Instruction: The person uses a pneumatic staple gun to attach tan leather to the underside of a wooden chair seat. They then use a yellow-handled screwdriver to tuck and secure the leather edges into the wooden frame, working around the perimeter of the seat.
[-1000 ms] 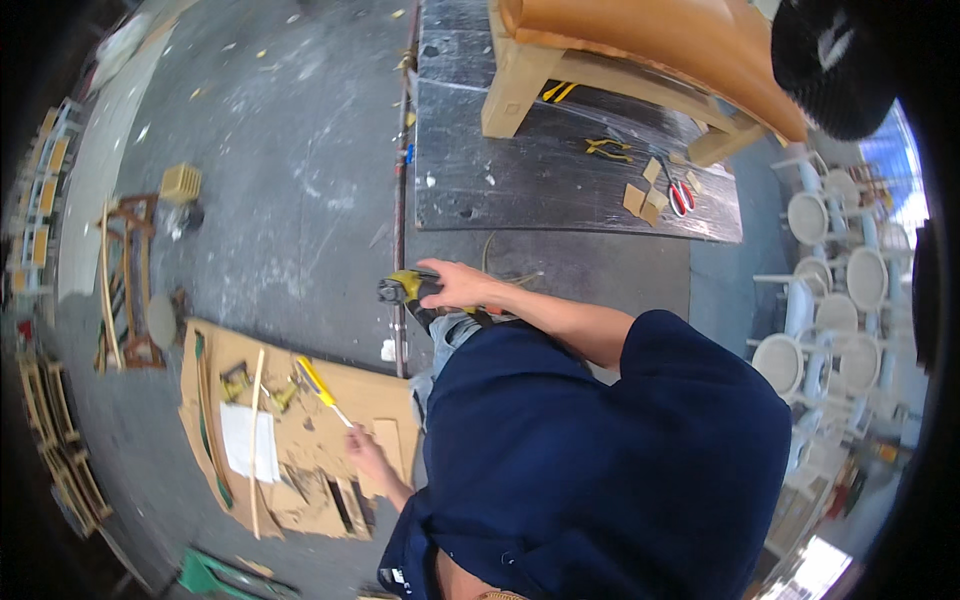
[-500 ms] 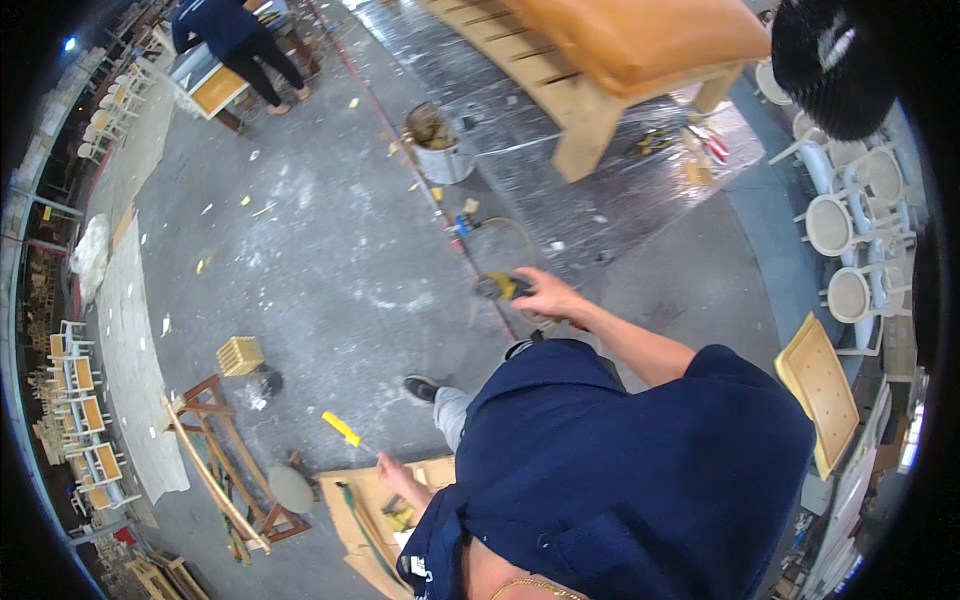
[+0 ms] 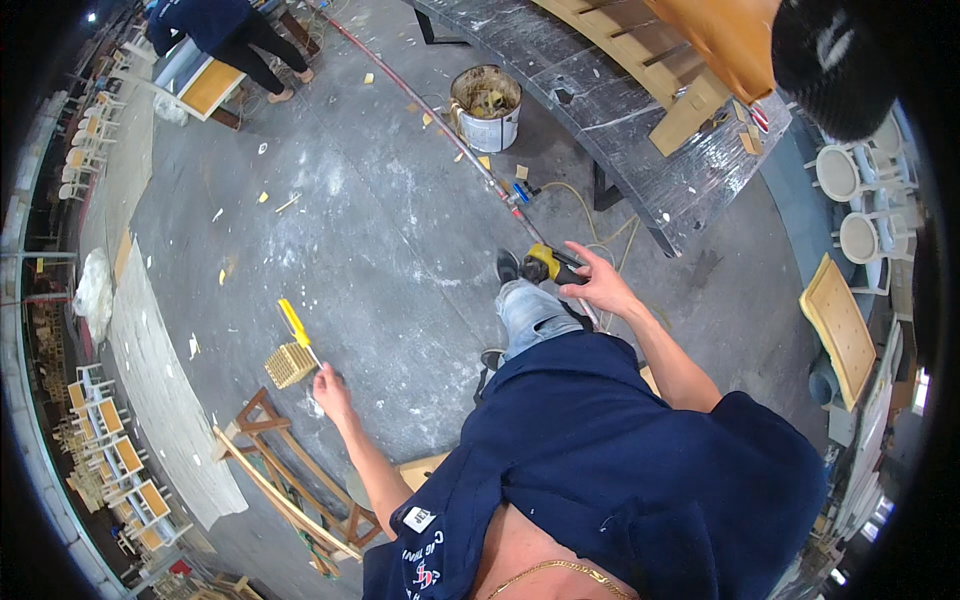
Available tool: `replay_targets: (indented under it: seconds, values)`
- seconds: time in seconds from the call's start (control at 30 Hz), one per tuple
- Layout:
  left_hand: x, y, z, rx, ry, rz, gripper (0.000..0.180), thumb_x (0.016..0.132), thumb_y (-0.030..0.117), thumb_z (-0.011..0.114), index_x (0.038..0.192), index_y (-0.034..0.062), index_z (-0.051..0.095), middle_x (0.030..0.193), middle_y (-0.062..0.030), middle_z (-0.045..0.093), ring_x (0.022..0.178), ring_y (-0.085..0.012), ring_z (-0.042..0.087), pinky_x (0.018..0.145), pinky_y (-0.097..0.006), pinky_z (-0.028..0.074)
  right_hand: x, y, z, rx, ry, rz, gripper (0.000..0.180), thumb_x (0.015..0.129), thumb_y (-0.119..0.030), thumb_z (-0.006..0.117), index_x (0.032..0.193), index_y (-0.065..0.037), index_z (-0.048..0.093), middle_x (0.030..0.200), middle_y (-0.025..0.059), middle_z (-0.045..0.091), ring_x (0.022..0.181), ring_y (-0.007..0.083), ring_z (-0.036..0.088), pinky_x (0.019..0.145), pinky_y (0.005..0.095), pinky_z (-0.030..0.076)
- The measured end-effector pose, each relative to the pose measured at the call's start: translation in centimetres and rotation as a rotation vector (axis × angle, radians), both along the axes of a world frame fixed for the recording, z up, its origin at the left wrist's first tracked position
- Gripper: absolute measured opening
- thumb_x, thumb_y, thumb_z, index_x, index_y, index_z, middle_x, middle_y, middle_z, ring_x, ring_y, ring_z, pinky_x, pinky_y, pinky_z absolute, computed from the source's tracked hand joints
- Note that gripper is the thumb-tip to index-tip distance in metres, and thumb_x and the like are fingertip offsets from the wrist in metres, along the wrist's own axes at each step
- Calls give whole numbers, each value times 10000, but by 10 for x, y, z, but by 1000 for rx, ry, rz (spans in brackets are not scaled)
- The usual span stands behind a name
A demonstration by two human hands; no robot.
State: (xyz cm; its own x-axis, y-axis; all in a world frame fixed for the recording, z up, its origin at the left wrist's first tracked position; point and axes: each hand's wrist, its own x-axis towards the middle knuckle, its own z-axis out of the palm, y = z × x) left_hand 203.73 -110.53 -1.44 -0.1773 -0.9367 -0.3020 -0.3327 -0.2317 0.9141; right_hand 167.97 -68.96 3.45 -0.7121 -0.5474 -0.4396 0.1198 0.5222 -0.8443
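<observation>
Over the concrete floor (image 3: pixel 380 230), right hand (image 3: pixel 600 285) had fingers clamped on a yellow-black power tool (image 3: pixel 548 264) pointing toward the dark desk (image 3: pixel 640 160) edge, while left hand (image 3: pixel 330 385) gripped a yellow-handled screwdriver (image 3: pixel 297 328), long axis up-left.

The left hand (image 3: pixel 330 388) holds a screwdriver (image 3: pixel 297 328) with a yellow handle. The handle points up and away from the person and the thin metal shaft runs down into the fingers. It hangs above the grey concrete floor, just over a small slatted wooden block.

The right hand (image 3: pixel 600 285) grips a power tool (image 3: pixel 552 264) with a yellow and black body. The tool lies roughly level, its yellow end toward the person's left, above the knee.
</observation>
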Motion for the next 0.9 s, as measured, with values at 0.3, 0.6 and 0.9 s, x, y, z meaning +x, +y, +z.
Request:
replay_targets:
  seconds: [0.3,0.6,0.9]
  values:
    - [-183,-58,7,184,174,-13,265,983,350,633,912,99,590,554,95,334,410,-3,248,370,-214,176,-179,-84,-23,-184,111,-394,704,850,-78,723,1489,-58,428,997,90,719,847,100,627,751,248,486]
    - [-369,-127,3,-51,-172,-685,431,1036,389,507,848,28,647,580,35,451,528,-48,402,479,-253,309,-368,-119,-35,633,462,-493,680,865,-322,693,1478,-367,402,1150,276,655,1063,450,643,933,527,516]
    - [-628,-202,36,-115,-268,-1673,376,1003,327,560,844,11,686,572,4,527,533,-76,473,500,-266,375,-400,-165,-51,828,380,-727,558,878,-376,690,1398,-247,535,1157,194,683,1101,336,650,947,481,523]
